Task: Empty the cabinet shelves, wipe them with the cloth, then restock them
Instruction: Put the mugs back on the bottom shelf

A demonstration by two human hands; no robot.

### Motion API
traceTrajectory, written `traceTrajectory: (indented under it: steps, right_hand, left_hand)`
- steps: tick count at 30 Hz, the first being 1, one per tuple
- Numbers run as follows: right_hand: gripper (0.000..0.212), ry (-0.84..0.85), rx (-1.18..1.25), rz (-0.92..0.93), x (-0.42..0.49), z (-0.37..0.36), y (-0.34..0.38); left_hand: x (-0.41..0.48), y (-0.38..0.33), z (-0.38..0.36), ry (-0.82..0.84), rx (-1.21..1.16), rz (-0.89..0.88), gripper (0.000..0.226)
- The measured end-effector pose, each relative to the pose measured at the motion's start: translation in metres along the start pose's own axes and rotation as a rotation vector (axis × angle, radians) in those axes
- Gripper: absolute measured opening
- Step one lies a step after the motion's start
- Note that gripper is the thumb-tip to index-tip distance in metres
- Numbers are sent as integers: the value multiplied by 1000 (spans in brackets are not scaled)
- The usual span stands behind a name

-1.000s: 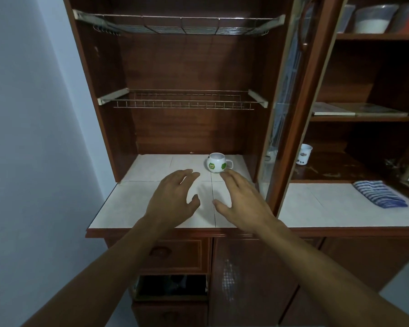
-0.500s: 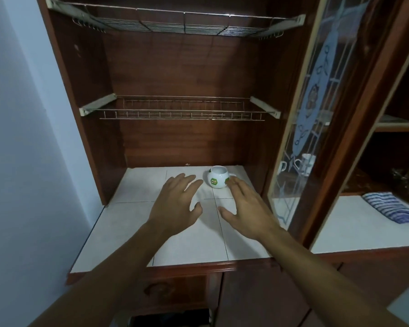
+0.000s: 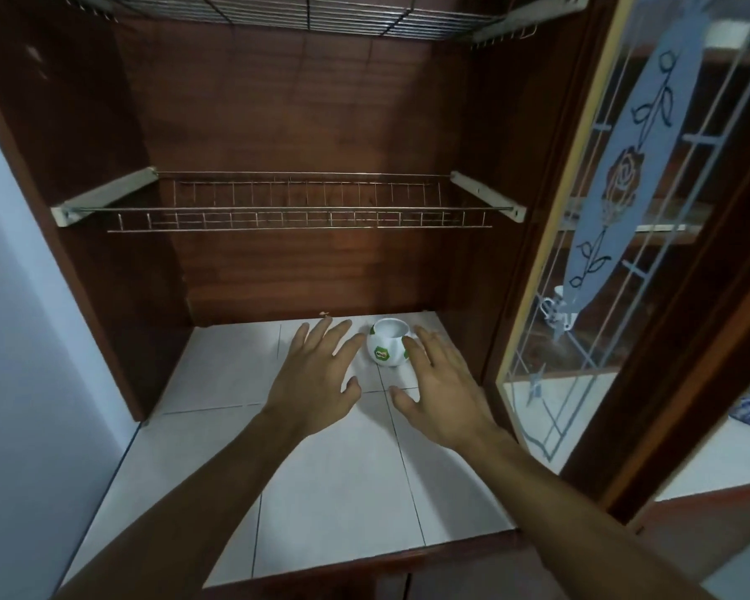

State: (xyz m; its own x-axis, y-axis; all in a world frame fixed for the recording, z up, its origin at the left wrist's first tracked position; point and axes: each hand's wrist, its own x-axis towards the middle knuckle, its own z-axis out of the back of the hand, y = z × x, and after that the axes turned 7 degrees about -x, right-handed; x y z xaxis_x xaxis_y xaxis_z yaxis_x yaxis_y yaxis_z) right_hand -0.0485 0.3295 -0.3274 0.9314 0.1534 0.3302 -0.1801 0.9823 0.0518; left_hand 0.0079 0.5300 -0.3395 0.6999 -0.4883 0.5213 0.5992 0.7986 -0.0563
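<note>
One mug [image 3: 384, 347], round and white with green patches and a small logo, stands upright at the back of the tiled shelf [image 3: 334, 482], at 1 o'clock from the left hand [image 3: 317, 376] and 11 o'clock from the right hand [image 3: 444, 389]. Both hands are released, fingers spread, grasping nothing; whether any fingertip touches the mug I cannot tell. At 12 o'clock above it hang two racks, a lower rack [image 3: 295, 218] and an upper rack [image 3: 304, 15], and one glass door [image 3: 624, 210] stands at 3 o'clock.

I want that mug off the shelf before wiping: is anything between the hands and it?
Nothing visible. The mug stands on the tiled shelf between the left hand and the right hand, both close beside it, with only bare tile between.
</note>
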Motion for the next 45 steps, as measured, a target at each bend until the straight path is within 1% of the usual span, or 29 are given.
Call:
traceTrajectory:
  steps: [3,8,14,17,21,25,30,34,36,39,41,43,45]
  right_hand:
    - [73,23,0,-17,14,-12,-6]
    - [72,16,91,-103,40,-26,-15]
    - [72,30,134,-194,80,-46,-26]
    - [76,45,140,-226,95,-57,-31]
    - [82,64,173,-274,112,-73,-37]
    - [93,89,216,-327,128,-90,-45]
    - [102,95,314,-338,144,-108,-54]
    - [102,88,344,-324,149,-118,-62]
    - [101,103,336,-303,149,-122,-66]
    - [94,104,368,-298,149,-128,-67]
    - [90,105,383,-313,148,-133,-67]
    - [91,107,379,-321,148,-136,-67]
    - [90,101,379,-309,147,-138,-69]
  left_hand:
    - [14,5,-11,-14,-31,30,62]
    - [33,15,-34,-12,-75,20,61]
    - [65,43,-66,2,-113,-21,55]
    - [82,51,-81,7,-139,-39,56]
    - [100,58,-97,55,-211,-5,54]
    - [117,64,-112,68,-256,-20,52]
    - [132,66,-132,40,-382,-21,49]
    - [140,69,-152,126,-528,16,58]
    - [141,68,-160,166,-593,44,57]
    - [140,67,-169,222,-658,71,60]
    - [138,67,-173,242,-722,107,56]
    - [137,67,-176,228,-780,136,46]
    - [136,66,-178,208,-837,162,42]
